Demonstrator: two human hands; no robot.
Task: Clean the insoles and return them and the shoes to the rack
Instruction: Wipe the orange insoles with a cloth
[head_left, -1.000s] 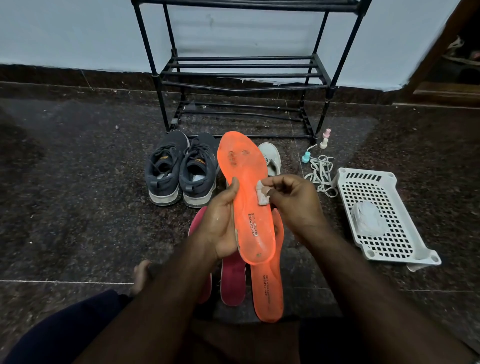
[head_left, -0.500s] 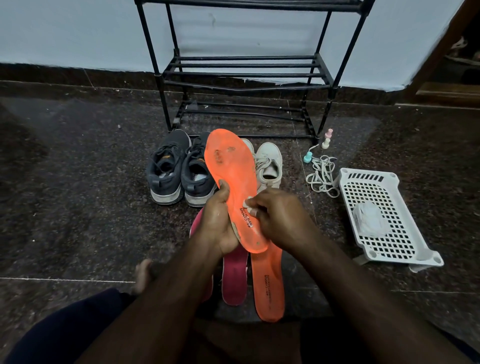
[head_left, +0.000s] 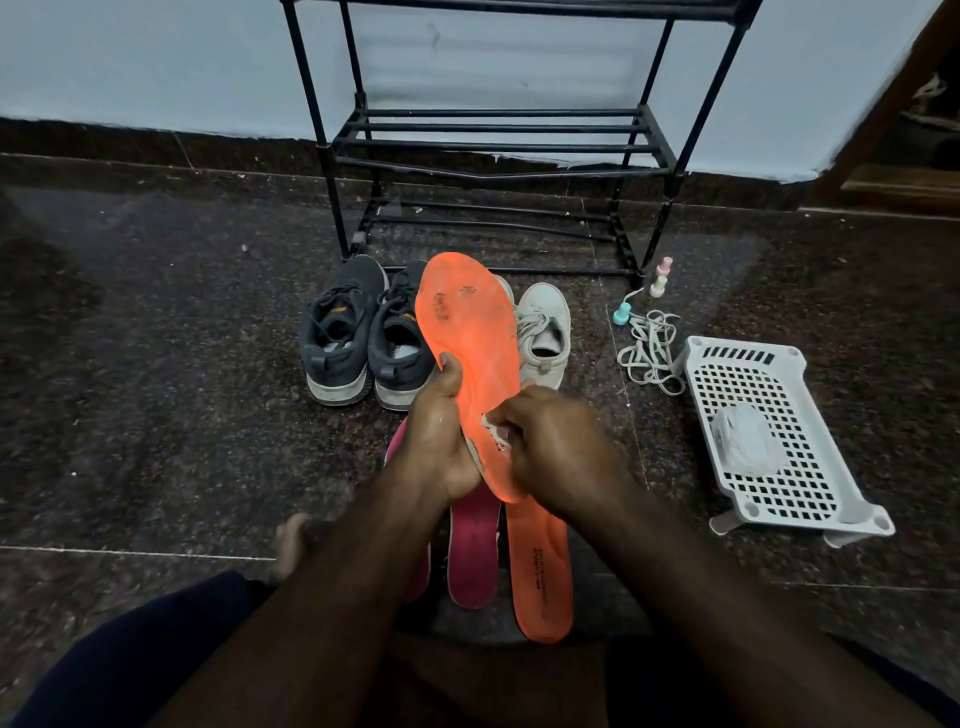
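Dark speckled floor (head_left: 156, 364), pale wall (head_left: 130, 62)

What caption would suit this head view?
Left hand holds an orange insole while right hand wipes it with a cloth.

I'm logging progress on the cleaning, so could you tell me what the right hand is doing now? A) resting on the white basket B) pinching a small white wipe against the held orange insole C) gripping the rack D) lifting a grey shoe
B: the right hand pinches a small white wipe against the orange insole that the left hand holds up.
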